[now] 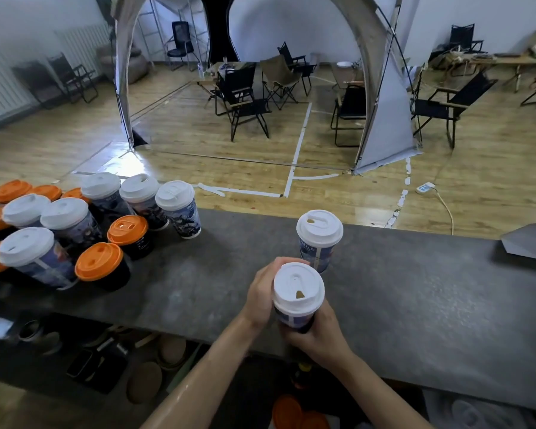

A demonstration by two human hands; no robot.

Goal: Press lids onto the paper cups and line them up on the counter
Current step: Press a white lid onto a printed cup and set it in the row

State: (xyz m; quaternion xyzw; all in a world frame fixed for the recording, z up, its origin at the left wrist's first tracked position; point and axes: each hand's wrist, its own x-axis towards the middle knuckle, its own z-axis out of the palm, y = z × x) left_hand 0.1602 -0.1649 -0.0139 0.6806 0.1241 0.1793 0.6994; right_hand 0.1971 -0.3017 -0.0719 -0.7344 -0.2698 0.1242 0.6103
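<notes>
We see both hands grasping one paper cup (290, 318) that has a white lid (298, 287) on it, over the near edge of the grey counter (415, 305). The left hand (260, 294) curls round the side of the cup just under the lid. The right hand (321, 334) grips the lower part. Just behind, a second cup (317, 255) with a white lid stands upright on the counter. At the far left many closed cups (180, 212) stand close together, some with orange lids (99, 261).
</notes>
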